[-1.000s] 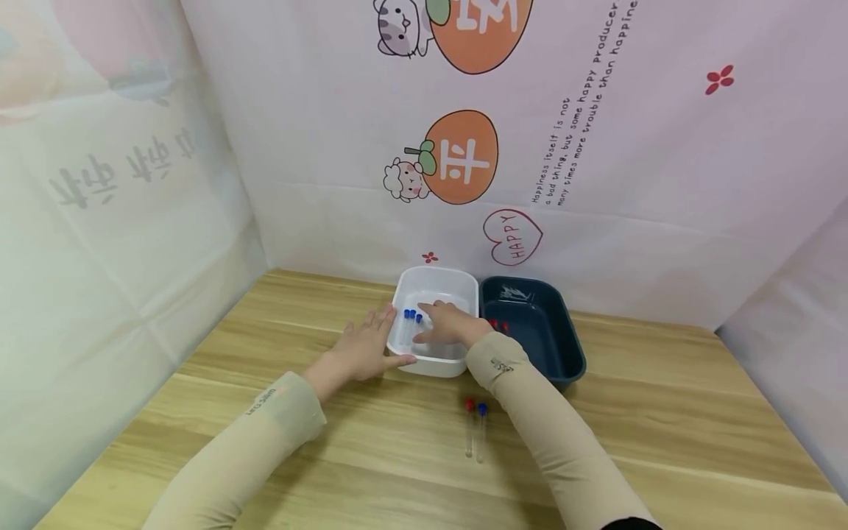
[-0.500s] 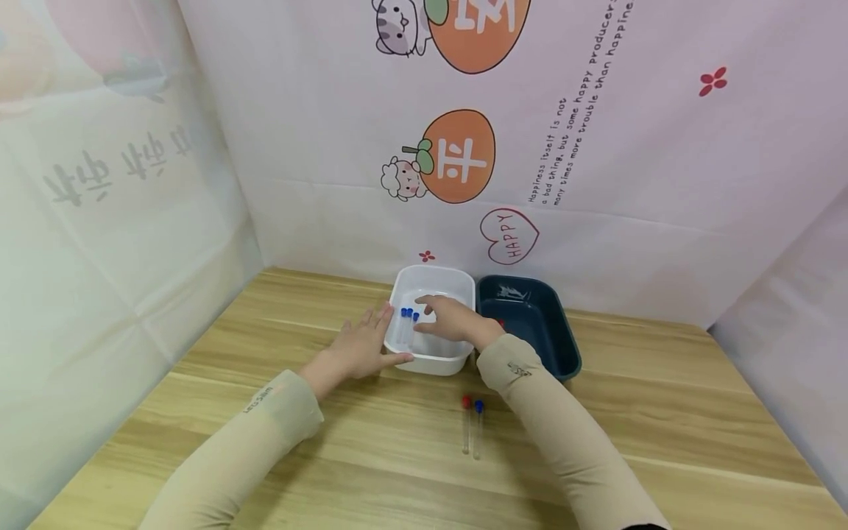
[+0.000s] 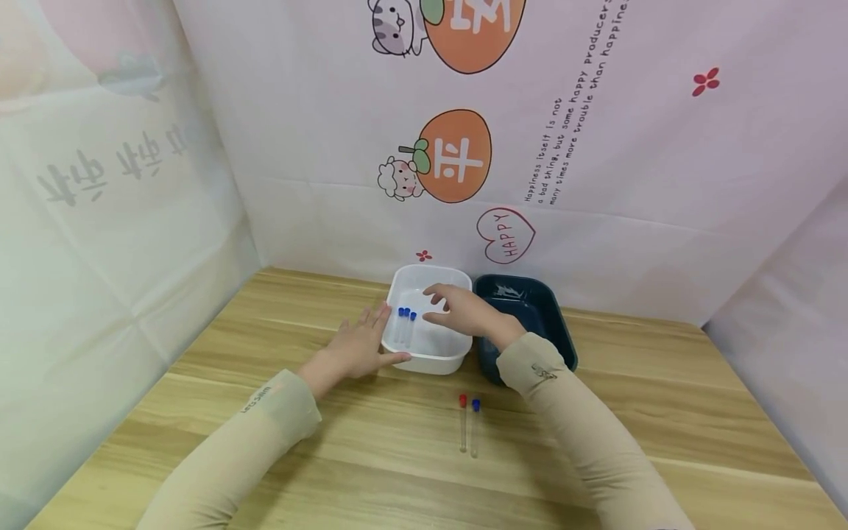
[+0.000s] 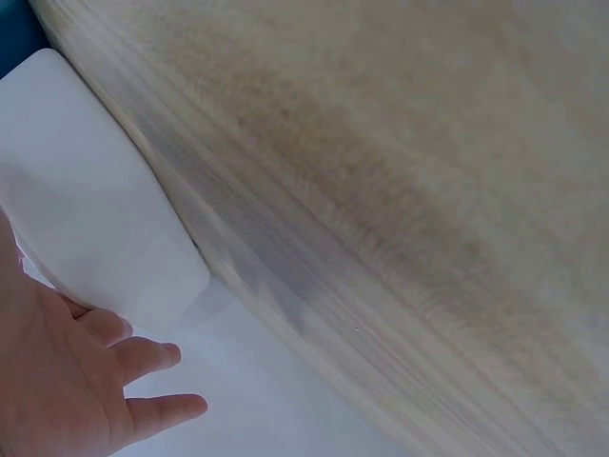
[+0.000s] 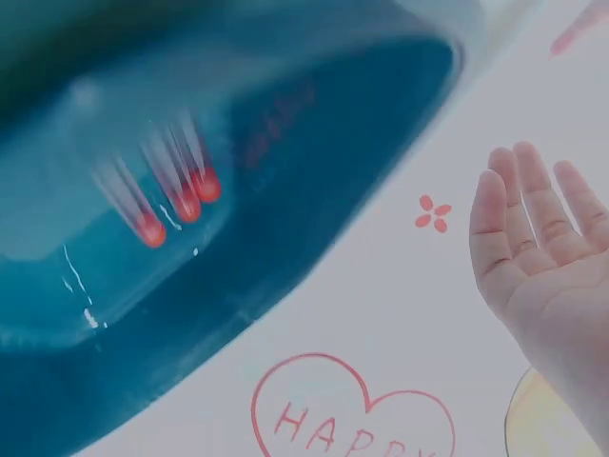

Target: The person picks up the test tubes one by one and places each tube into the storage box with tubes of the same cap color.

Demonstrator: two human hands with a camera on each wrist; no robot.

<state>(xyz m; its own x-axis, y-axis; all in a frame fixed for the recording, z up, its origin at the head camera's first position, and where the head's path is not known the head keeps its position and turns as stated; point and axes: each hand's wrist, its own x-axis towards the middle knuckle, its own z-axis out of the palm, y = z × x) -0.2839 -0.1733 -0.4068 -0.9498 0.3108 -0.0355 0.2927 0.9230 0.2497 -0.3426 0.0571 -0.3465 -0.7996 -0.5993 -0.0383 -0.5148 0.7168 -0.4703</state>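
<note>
Against the left side of the white tray [image 3: 430,364] rests my left hand [image 3: 361,344], thumb along the near rim and fingers spread. In the left wrist view its fingers [image 4: 157,411] stretch out beside the tray wall. Three blue-capped tubes [image 3: 406,316] lie inside the tray. Over the tray's right part hovers my right hand [image 3: 467,311], fingers loosely bent and holding nothing. A red-capped tube [image 3: 463,421] and a blue-capped tube [image 3: 475,427] lie side by side on the table, nearer to me.
A dark blue tray [image 3: 558,335] stands right of the white one, partly behind my right forearm. The right wrist view shows three red-capped tubes [image 5: 187,205] in it. A printed cloth [image 3: 331,184] hangs behind the wooden table [image 3: 662,412].
My right hand has lifted and drawn back to the right, away from the blue-capped tubes in the white tray. The left hand stays at the tray's side.
</note>
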